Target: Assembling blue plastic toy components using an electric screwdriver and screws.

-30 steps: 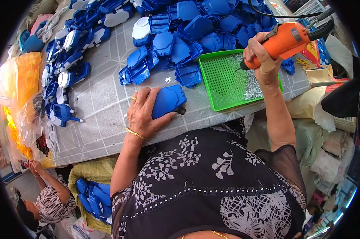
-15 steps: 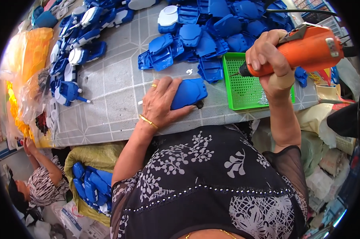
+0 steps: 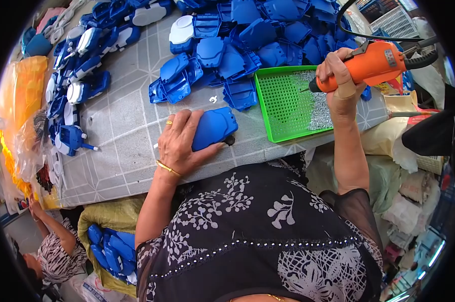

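Note:
My left hand (image 3: 179, 138) grips a blue plastic casing (image 3: 215, 128) lying on the table, thumb along its near edge and fingers across its left side. A small dark piece (image 3: 230, 140) shows beside the casing's near right corner. In my right hand (image 3: 342, 80) is an orange electric screwdriver (image 3: 371, 65), fingers wrapped round its body. The bit points left over a shallow green perforated tray (image 3: 273, 132). Small silvery screws (image 3: 315, 108) are heaped in the tray's right part, below and beside the bit; whether the bit touches any I cannot tell.
Blue casings (image 3: 260, 35) are piled at the back; blue-and-white assemblies (image 3: 79, 93) line the table's left. A tiny white part (image 3: 213, 99) lies beyond my left hand. A black cable (image 3: 383, 38) trails from the screwdriver. A sack (image 3: 94, 214) of blue parts and another person (image 3: 61, 246) are at lower left.
The whole view has shifted, moving the table leftward in the picture. Relative to the tray, the screwdriver has moved right, toward the screws. My left hand stays on the casing.

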A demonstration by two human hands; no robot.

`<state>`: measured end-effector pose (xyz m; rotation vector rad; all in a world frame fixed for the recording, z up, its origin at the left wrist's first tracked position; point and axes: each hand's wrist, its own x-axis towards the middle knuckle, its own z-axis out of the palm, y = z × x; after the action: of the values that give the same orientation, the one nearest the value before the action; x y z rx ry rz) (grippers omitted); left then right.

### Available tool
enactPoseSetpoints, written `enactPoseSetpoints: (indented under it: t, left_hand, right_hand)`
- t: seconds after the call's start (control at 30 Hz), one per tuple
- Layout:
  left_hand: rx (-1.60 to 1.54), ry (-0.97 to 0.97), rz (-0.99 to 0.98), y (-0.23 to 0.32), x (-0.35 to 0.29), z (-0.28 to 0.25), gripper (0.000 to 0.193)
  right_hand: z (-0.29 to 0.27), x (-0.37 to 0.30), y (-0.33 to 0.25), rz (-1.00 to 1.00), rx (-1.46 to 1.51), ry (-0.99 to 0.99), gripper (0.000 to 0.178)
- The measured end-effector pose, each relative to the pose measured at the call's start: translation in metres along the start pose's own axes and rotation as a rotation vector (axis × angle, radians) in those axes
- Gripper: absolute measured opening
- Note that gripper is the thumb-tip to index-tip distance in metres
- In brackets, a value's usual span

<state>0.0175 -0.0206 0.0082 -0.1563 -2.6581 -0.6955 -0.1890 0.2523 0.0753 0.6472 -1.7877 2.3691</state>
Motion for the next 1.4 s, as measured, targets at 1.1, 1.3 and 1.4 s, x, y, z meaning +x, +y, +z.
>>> enactPoseSetpoints:
  t: [1.1, 1.3, 1.4]
  left_hand:
    - [0.03, -0.012, -0.007, 0.001, 0.002, -0.001, 0.076]
    - [0.03, -0.008, -0.009, 0.002, 0.002, 0.0, 0.075]
    - [0.032, -0.003, 0.006, 0.001, 0.003, 0.0, 0.075]
  right_hand:
    - [-0.008, -0.003, 0.009, 0.015, 0.056, 0.049, 0.015]
    - [-0.013, -0.004, 0.011, -0.001, -0.018, -0.012, 0.015]
    - [-0.014, -0.002, 0.012, -0.016, 0.022, -0.028, 0.016]
